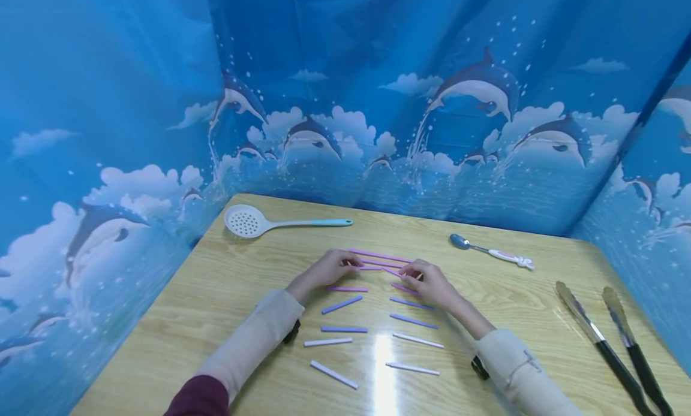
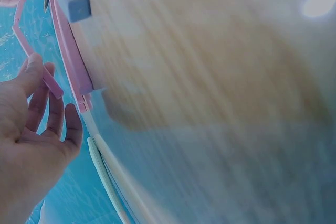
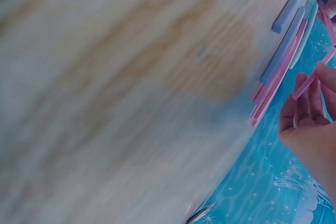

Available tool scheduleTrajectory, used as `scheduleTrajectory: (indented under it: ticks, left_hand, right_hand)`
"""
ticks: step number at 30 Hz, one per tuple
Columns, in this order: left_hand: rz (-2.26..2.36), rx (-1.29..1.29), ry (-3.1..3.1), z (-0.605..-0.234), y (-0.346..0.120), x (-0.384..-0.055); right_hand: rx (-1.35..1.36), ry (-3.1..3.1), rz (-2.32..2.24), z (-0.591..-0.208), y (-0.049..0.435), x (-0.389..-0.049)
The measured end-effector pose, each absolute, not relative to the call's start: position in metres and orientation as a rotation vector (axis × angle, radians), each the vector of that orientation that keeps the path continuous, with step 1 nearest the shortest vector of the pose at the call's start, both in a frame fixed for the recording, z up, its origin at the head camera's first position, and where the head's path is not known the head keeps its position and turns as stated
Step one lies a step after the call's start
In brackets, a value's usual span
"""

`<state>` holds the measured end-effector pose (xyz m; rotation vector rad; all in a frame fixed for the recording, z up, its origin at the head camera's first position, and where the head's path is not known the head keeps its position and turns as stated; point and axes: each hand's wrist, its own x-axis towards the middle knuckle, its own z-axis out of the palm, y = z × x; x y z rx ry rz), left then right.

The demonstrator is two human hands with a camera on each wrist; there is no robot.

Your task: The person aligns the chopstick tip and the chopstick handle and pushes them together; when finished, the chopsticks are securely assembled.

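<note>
A thin pink stick (image 1: 370, 268) is held up above the table, bent at its middle, in both hands. The left hand (image 1: 337, 267) pinches one end between thumb and fingers; the right hand (image 1: 429, 281) pinches the other end. In the left wrist view the stick (image 2: 20, 38) makes a clear angle between the hands; whether the halves still join cannot be told. Just beyond the hands lie two longer pink sticks (image 1: 380, 255). Shorter sticks lie nearer, in a left column with a blue stick (image 1: 344, 329) and a right column with a white stick (image 1: 418, 340).
A white slotted skimmer (image 1: 245, 222) with a blue-tipped handle lies at the back left. At the back right is a spoon (image 1: 491, 252) with a white and pink handle. Black-handled tongs (image 1: 615, 350) lie at the right edge. A dolphin-print curtain (image 1: 345, 104) surrounds the table.
</note>
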<state>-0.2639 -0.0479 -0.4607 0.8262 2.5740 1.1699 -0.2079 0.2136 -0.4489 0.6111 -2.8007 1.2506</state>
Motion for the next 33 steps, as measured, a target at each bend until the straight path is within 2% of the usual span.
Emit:
scheduleTrajectory:
  ticks: [33]
  left_hand:
    - [1.139,0.854,2.539,-0.4586,-0.0457,-0.2607]
  right_hand:
    - [0.644,-2.755,1.167,-0.4502,0.2138,-0.2088]
